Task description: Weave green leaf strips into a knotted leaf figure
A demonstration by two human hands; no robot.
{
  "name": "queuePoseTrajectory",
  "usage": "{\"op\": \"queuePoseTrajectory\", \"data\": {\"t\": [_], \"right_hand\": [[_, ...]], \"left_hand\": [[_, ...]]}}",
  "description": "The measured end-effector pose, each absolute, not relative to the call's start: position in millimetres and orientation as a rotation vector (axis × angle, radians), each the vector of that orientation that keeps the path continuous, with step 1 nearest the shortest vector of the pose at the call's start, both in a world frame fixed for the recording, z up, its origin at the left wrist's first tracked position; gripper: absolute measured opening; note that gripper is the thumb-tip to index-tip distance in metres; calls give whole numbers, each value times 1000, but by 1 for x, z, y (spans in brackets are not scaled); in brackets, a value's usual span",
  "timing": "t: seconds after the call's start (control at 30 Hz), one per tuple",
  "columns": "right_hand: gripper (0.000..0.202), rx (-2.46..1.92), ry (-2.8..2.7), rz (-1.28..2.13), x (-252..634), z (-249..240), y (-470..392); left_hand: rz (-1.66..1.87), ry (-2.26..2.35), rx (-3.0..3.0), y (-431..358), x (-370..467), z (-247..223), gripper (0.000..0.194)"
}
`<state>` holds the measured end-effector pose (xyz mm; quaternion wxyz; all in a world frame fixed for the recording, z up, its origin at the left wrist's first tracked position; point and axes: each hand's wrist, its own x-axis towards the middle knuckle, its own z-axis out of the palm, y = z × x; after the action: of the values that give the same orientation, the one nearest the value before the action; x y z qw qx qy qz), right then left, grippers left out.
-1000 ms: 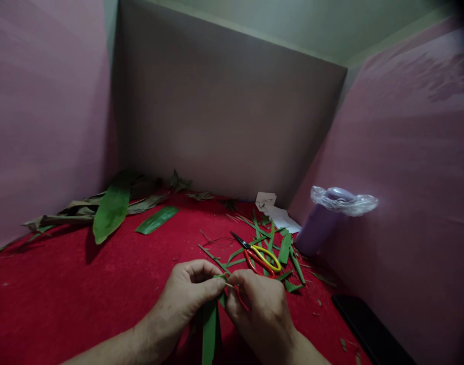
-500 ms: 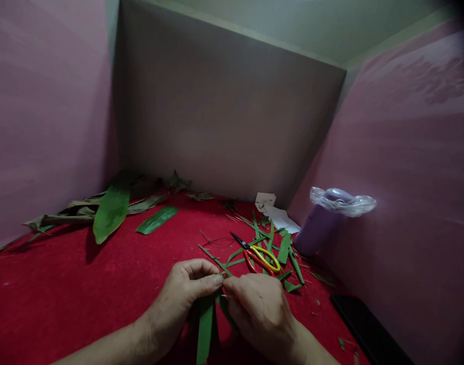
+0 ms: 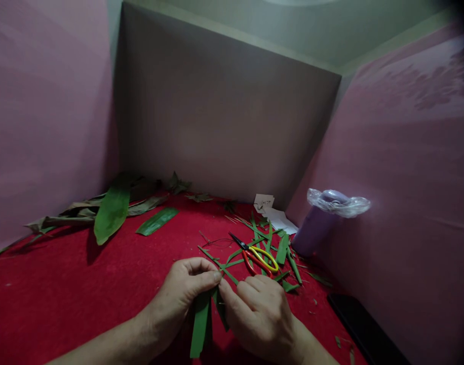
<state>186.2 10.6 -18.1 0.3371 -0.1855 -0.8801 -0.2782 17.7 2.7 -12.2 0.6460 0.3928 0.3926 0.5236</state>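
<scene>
My left hand (image 3: 188, 289) is closed, its thumb and forefinger pinching the top of a green leaf strip (image 3: 200, 327). The strip hangs down below the fingers, with a second narrow leaf piece (image 3: 220, 312) beside it. My right hand (image 3: 258, 312) is curled, its thumb and forefinger pressed together right at the left thumb tip. What sits between those right fingers is too small and hidden to make out. Just beyond the hands lie scissors (image 3: 255, 256) with one red and one yellow handle, blades apart, among cut leaf strips (image 3: 282, 248).
A red cloth (image 3: 83, 294) covers the surface. Broad leaves (image 3: 112, 213) and a cut leaf piece (image 3: 157, 221) lie at the left. White papers (image 3: 279, 220), a purple bottle (image 3: 315, 228) topped with clear plastic and a black phone-like slab (image 3: 363, 324) are on the right. Pink walls close both sides.
My right hand has shifted slightly left, its thumb now against the left thumb tip. The hanging leaf strip has swung a little to the left and up.
</scene>
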Motion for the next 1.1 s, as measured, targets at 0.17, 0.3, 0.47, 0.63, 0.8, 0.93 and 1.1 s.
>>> {"op": "queuePoseTrajectory", "data": {"t": [0.17,0.3,0.47,0.63,0.8,0.93,1.1], "right_hand": [[21,-463,-2269,-586,184,-11,7],[11,-529,-2123,-309,182,-8,-1],[13,-731,-2059,-103,179,-8,-6],[15,-746,-2100,-54,177,-11,-4],[20,-767,-2096,-156,174,-13,-1],[20,-780,-2123,-210,174,-12,-1],[20,-814,-2126,-235,176,-12,1]], "left_hand": [[1191,918,904,5,17,-17,18],[1205,960,917,4,19,-13,22],[1192,976,941,4,19,-13,23],[1231,990,986,6,19,-18,19],[1202,1043,1027,4,23,-9,17],[1197,1042,1050,-1,25,0,14],[1204,1068,1067,-3,26,3,12]]}}
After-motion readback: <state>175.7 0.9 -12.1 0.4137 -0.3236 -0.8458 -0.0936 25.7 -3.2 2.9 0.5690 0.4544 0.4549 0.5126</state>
